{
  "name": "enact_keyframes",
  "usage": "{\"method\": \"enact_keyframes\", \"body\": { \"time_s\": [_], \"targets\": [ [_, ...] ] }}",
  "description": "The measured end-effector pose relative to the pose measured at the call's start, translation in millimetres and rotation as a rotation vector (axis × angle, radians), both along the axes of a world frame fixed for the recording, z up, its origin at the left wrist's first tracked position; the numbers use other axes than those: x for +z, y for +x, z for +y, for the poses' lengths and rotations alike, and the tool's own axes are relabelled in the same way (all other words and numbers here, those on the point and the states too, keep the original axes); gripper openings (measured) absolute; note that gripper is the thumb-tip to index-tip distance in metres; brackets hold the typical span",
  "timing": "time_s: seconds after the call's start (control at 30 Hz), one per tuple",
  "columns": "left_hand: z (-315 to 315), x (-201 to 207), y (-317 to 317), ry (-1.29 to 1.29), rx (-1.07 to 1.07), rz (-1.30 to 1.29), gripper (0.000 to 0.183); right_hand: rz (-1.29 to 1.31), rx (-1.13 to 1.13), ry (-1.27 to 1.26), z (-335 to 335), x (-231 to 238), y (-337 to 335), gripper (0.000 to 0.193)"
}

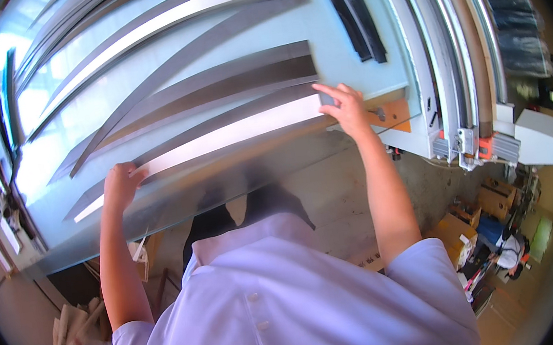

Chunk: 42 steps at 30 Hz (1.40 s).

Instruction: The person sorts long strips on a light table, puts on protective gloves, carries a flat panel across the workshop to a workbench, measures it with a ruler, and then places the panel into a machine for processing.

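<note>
A long flat strip [237, 130], white along its middle with dark grey borders, lies lengthwise near the front edge of the glass-like tabletop [41, 199]. My left hand [122, 186] is curled over the strip toward its left end, thumb and fingers closed on it. At the strip's right end is my right hand [347, 111], its index finger stretched out and its thumb apart from it, both touching the end. Just beyond lies a dark grey strip [245, 78]. A narrow grey strip [162, 69] slants across the tabletop behind that.
Another white-and-grey strip [183, 14] lies farther back, and black strips [350, 14] lie at the far right. Metal rails [435, 38] run along the table's right side, with an orange plate [393, 115] by the corner. Cardboard boxes [454, 234] stand on the floor at right.
</note>
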<state>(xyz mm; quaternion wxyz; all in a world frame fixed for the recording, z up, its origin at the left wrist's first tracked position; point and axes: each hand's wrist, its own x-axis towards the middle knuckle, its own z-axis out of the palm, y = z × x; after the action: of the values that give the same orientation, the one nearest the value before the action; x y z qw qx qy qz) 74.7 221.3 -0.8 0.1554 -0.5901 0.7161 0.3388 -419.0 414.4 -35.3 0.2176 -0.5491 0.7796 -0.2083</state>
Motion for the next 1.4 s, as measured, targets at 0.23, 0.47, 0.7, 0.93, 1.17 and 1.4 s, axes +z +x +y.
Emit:
{"method": "enact_keyframes", "body": {
  "time_s": [0.23, 0.47, 0.7, 0.93, 1.17, 1.4],
  "targets": [
    [-2, 5, 16, 0.015, 0.128, 0.023, 0.032, -0.039, -0.027, 0.042, -2, 4, 6, 0.059],
    [-3, 9, 17, 0.02, 0.115, 0.029, 0.03, -0.056, -0.038, 0.038, -5, 0, 7, 0.059],
    [0, 4, 19, -0.008, 0.107, 0.007, 0.029, -0.026, -0.035, 0.025, -5, 3, 11, 0.061],
    [0, -1, 22, -0.037, 0.107, 0.035, 0.028, -0.026, -0.057, 0.072, -5, 5, 12, 0.062],
    [21, -8, 12, -0.085, 0.037, -0.028, 0.028, 0.393, -0.037, -0.037, -13, 15, 55, 0.049],
    [56, -8, -32, -0.126, -0.016, 0.0, 0.03, 0.233, 0.126, -0.173, -73, -12, 250, 0.071]
  ]
}}
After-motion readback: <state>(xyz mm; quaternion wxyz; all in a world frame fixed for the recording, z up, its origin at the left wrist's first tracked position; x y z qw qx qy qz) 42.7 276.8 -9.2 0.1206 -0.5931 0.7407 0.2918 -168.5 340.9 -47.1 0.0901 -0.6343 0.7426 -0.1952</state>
